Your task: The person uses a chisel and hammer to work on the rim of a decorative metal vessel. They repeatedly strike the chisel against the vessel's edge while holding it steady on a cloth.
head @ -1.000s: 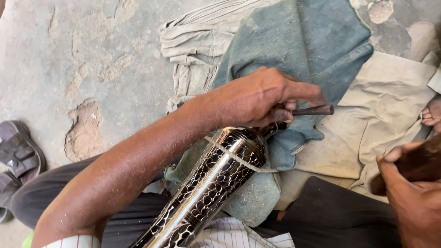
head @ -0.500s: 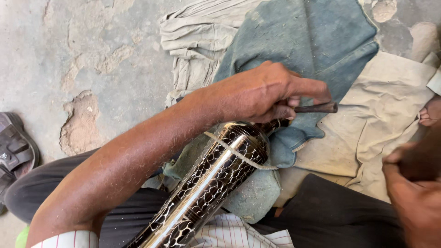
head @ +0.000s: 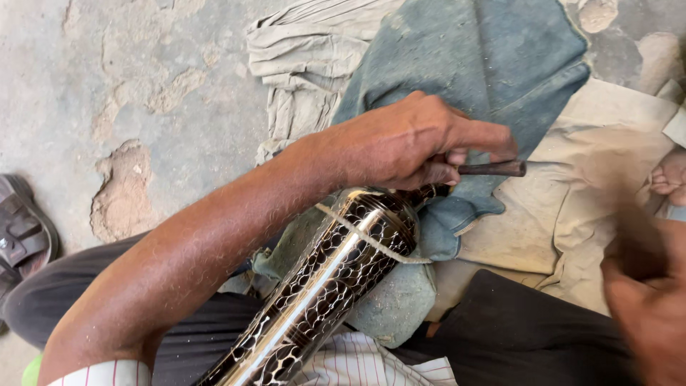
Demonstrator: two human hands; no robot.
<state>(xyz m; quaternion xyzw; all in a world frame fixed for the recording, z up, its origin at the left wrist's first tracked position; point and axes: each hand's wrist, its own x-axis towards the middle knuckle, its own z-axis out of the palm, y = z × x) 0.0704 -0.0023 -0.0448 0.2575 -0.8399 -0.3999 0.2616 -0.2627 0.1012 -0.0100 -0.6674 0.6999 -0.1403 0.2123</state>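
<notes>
Nearest the camera, a striped shirt hem (head: 371, 364) and dark trousers (head: 514, 336) fill the bottom edge, the person sitting with legs spread on the floor. A shiny metal tube (head: 321, 286), black with a silver crackle pattern and a bright streak along its length, rises from the lap and slants up to the right. Its upper end rests on a grey-green pad (head: 396, 300), and a pale strip (head: 371, 239) crosses the tube near that end.

The left hand (head: 407, 143) reaches across from the lower left, forearm bare, and lies over the top end of the tube. Its fingers are closed around a thin dark tool (head: 493, 169), whose tip pokes out to the right just past the fingertips. The tool sits right at the tube's end; whether it touches the metal cannot be told.

The right hand (head: 647, 307) sits at the right edge, well apart from the left, and is blurred. Something dark appears to be in it, but its grip cannot be made out.

Beyond the hands lies a blue-grey cloth (head: 486, 64), over a beige cloth (head: 572, 207) on the right and a crumpled pale rag (head: 300, 64) on the left. A bare foot (head: 668, 179) shows at the right edge. Farthest out is cracked concrete floor (head: 143, 93), with a sandal (head: 21, 229) at the left edge
</notes>
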